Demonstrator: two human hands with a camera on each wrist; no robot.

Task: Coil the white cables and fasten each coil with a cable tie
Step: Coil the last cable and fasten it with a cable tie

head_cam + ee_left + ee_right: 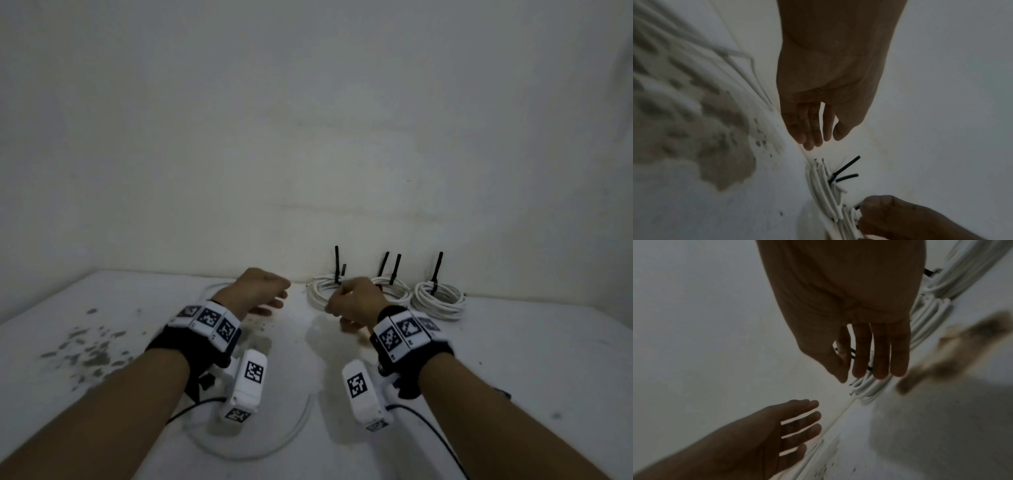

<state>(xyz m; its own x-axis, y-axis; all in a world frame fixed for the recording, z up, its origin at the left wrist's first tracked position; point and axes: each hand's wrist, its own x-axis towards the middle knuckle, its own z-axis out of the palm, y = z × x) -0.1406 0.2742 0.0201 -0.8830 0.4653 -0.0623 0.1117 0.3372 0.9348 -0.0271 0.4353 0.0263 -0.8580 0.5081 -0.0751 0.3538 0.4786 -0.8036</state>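
Three white cable coils lie along the wall: the left coil, the middle coil and the right coil, each with black cable ties sticking up. A loose white cable lies in a wide loop on the table under my wrists. My right hand hovers at the left coil, fingers straight, holding nothing. My left hand hangs to the left of that coil, fingers relaxed and empty. From the left wrist view the coil and its tie lie just beyond my fingertips.
The white table meets a plain wall right behind the coils. Grey worn patches mark the table's left side. Black leads run back from the wrist cameras.
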